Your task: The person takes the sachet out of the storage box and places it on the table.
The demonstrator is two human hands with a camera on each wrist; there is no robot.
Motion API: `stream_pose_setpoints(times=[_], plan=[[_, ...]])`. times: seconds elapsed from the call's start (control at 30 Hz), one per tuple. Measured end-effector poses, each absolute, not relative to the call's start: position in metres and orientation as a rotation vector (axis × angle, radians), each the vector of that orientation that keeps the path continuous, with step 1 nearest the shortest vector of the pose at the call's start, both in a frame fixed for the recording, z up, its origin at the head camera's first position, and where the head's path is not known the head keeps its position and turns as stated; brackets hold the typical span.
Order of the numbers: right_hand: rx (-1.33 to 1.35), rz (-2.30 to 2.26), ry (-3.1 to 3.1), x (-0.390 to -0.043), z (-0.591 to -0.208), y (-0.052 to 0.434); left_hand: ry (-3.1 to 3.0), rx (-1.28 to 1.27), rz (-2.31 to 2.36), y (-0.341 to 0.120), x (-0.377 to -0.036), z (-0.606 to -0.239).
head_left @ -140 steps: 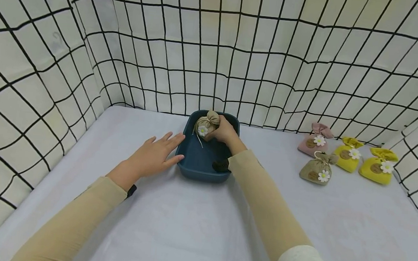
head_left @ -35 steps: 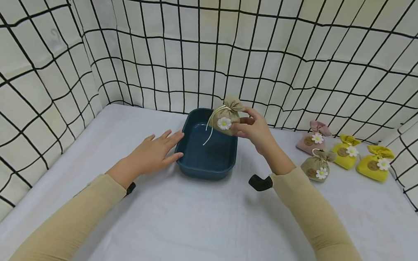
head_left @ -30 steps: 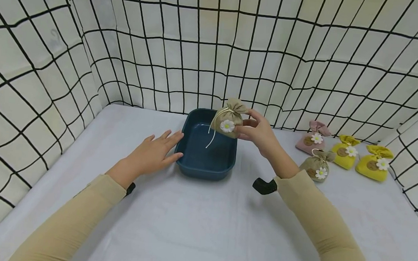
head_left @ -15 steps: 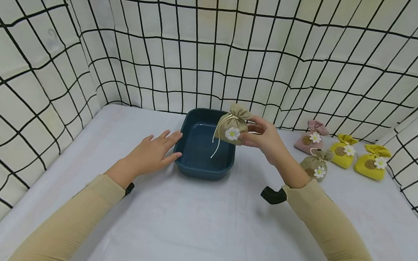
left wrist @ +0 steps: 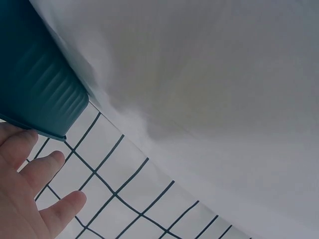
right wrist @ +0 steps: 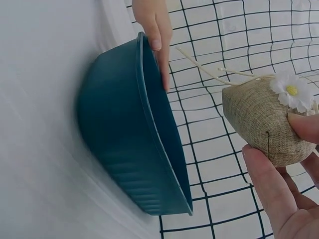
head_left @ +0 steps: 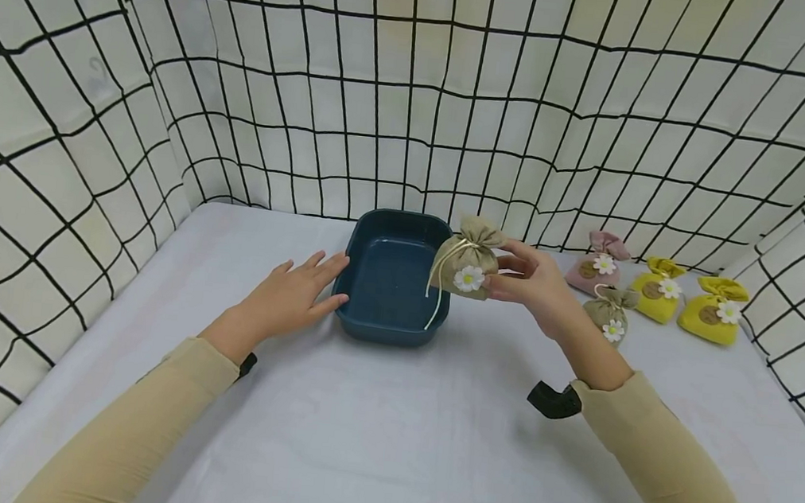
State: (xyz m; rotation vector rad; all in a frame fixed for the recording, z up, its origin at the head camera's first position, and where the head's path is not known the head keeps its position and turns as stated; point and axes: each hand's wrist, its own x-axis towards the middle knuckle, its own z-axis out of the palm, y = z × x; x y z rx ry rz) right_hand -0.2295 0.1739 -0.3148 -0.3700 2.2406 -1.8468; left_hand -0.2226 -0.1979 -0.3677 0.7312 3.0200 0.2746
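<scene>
A beige drawstring pouch [head_left: 464, 266] with a white daisy and trailing cords is pinched between the thumb and fingers of my right hand [head_left: 532, 283]. It is held up over the right rim of a dark blue rectangular basin [head_left: 389, 335]. In the right wrist view the pouch [right wrist: 259, 119] shows its woven cloth and a seam, apart from the basin [right wrist: 119, 114]. My left hand [head_left: 291, 294] lies with fingers spread, its fingertips at the basin's left rim. The left wrist view shows those fingers [left wrist: 42, 172] by the basin's edge [left wrist: 40, 89].
To the right stand a pink pouch [head_left: 593, 270], a second beige pouch [head_left: 605, 313], partly behind my right wrist, and two yellow pouches [head_left: 657, 294]. A white sheet [head_left: 358, 431] covers the surface. Black-gridded white walls [head_left: 414, 117] enclose the back and sides.
My right hand has lifted the beige pouch out of the basin and carried it rightward, lately also lower and nearer. My left hand has stayed at the basin's left rim.
</scene>
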Motion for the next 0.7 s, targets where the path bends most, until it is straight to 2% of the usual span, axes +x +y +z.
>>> stream_pose_setpoints(times=[0.7], plan=[[-0.367,-1.885,2.241,-0.202,-0.314,0.216,3.029,0.724,0.237,-0.197,-0.221,-0.367]])
